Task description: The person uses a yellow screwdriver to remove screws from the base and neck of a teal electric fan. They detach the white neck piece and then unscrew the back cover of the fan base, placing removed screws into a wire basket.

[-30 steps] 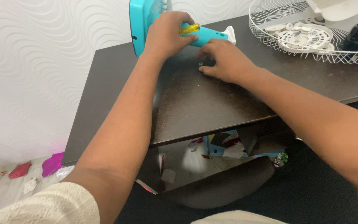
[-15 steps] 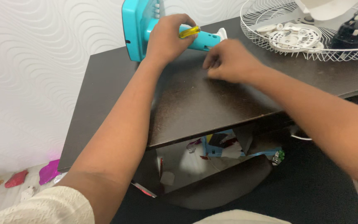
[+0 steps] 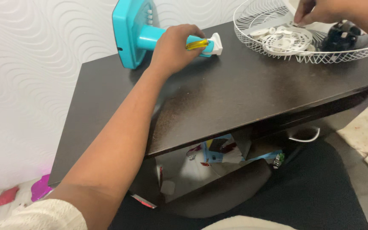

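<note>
Along the far edge of the dark bench (image 3: 235,98), toward its left corner: a turquoise fan stand (image 3: 135,36), lying on its side, square base on edge toward the wall. Left hand (image 3: 173,47) closed in a firm grip around the stand's column, pinning a yellow-handled screwdriver (image 3: 196,44) against it, seemingly to steady the part and keep the tool at hand. At the far right corner: a white wire fan guard (image 3: 269,21), lying dished like a tray, holding a white round plastic part (image 3: 288,40) and a black motor (image 3: 341,36). Right hand (image 3: 316,10) over the guard, fingertips pinched together; anything held too small to tell.
</note>
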